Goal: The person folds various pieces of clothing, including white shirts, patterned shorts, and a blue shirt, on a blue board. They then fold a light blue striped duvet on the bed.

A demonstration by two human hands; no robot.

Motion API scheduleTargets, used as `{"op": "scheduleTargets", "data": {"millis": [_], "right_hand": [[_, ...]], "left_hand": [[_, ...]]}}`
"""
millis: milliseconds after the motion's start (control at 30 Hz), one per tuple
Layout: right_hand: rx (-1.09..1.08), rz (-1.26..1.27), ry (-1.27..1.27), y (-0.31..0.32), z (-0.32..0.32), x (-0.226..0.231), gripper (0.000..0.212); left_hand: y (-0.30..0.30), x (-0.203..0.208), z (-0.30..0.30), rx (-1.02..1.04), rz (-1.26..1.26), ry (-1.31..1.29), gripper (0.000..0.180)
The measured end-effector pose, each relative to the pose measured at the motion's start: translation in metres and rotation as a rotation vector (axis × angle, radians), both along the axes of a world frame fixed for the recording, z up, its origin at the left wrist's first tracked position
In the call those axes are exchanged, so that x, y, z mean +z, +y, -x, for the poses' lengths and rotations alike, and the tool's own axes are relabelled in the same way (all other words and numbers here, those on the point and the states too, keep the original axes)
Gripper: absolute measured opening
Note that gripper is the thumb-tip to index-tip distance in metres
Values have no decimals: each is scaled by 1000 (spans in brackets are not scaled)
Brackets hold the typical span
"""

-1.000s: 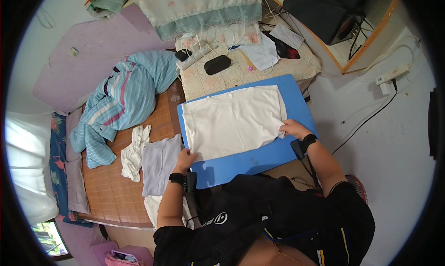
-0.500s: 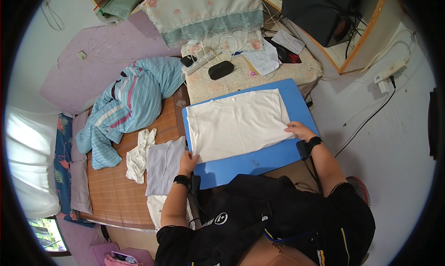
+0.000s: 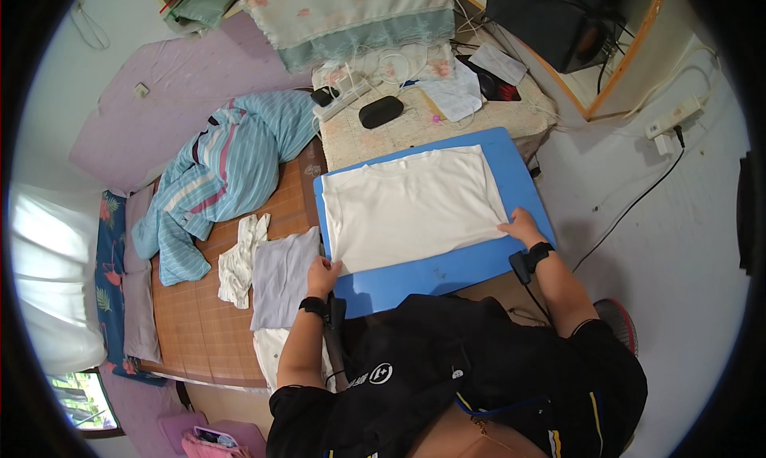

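Note:
A white shirt point(image 3: 411, 207) lies spread in a flat, wide rectangle on a blue board point(image 3: 423, 278). Its neckline faces the far side. My left hand point(image 3: 323, 278) has its fingers closed on the shirt's near left corner, by the board's left edge. At the near right corner, my right hand point(image 3: 523, 227) pinches the cloth between thumb and fingers. Faint creases run across the fabric between the two hands.
Left of the board, a grey folded garment point(image 3: 283, 278) and a white patterned garment point(image 3: 239, 266) lie on a brown bed mat point(image 3: 187, 322). A striped blue quilt point(image 3: 227, 175) is heaped beyond. Behind the board, a cloth-covered table point(image 3: 343, 147) bears a black case point(image 3: 381, 112) and cables.
My right hand has shifted slightly outward to the right with its corner of the shirt, and the near edge looks straighter. My left hand keeps its place at the left corner.

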State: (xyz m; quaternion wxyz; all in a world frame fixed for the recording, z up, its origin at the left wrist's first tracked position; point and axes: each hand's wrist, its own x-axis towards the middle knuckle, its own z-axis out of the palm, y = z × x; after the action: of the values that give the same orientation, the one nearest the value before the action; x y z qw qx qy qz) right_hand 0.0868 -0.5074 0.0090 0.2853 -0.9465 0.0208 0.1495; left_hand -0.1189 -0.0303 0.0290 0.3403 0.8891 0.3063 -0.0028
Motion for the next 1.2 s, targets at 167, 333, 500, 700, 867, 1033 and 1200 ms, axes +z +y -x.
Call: {"op": "scheduleTargets", "data": {"millis": [167,333,500,700,867,1033,1200], "right_hand": [[-58,-116,247,3,4,9,40],[-213,-293,276,18,-1,22,27],[-282,-805,86,72,-20,47,26],[204,-635,-405,242,-5,74,19],[786,-621,-331,341,85,59,19],[866,-431,-210,356,124,41,21],[871,-392,-98,355,126,42,26]], "left_hand": [[7,-12,4,76,218,58,33],[10,-21,3,103,413,15,23],[5,-19,3,118,472,-215,23],[2,-18,4,-29,543,-247,16],[4,-13,7,49,935,-103,13],[13,0,15,159,1149,-44,31],[16,6,16,166,1233,-17,43]]}}
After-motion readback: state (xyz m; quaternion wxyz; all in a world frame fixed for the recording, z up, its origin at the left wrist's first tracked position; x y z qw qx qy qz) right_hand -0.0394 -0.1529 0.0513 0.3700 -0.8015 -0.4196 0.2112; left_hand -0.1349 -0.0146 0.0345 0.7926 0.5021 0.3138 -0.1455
